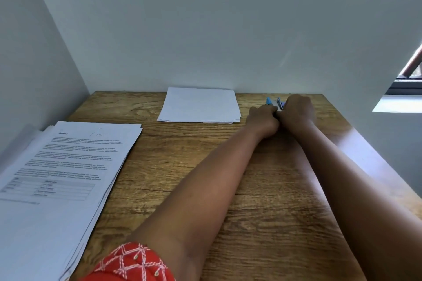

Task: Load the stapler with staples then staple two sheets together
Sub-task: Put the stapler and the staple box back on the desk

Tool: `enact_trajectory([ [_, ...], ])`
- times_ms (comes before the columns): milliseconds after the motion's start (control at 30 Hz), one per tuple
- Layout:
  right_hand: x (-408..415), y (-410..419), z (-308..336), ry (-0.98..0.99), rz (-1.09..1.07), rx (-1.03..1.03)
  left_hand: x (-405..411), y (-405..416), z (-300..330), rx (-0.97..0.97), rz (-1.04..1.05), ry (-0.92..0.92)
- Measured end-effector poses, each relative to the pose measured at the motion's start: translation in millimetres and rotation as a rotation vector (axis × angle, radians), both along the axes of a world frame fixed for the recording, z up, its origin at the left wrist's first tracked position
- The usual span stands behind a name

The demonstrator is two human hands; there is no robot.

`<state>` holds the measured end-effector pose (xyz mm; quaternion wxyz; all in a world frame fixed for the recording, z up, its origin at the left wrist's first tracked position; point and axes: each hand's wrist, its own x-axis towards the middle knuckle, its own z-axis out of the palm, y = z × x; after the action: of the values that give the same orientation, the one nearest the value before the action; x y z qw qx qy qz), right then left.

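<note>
A blue stapler (274,102) lies at the far right of the wooden table (205,166), close to the wall. Only its blue tips show past my hands. My left hand (262,121) is curled around its near end. My right hand (296,112) covers it from the right with fingers curled over it. The two hands touch each other. Whether the stapler is open and where the staples are is hidden. A small stack of blank white sheets (199,105) lies at the back middle, left of the hands.
A thick fanned stack of printed pages (61,166) fills the table's left side and overhangs the near edge. White walls close the back and left. The table's right edge (376,162) drops off below a window.
</note>
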<state>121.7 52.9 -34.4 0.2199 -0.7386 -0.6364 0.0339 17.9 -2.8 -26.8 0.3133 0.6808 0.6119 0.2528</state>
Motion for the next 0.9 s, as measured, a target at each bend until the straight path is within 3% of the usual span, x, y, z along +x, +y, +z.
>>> enact_trajectory([
  [300,8.8,4.0,-5.4,-0.036,-0.020,0.017,3.0,5.5,-3.0,0.001,-0.064,0.061],
  [533,2.6,-18.5,-10.6,-0.103,0.011,0.116,-25.3,-7.4,-3.3,0.102,-0.018,-0.130],
  [667,6.4,-18.9,-22.2,-0.228,0.275,-0.102,-45.4,-9.8,-1.6,0.226,0.002,-0.175],
  [900,6.2,-14.1,-25.4,-0.198,0.268,-0.239,-68.5,-12.9,4.7,0.403,0.028,-0.127],
])
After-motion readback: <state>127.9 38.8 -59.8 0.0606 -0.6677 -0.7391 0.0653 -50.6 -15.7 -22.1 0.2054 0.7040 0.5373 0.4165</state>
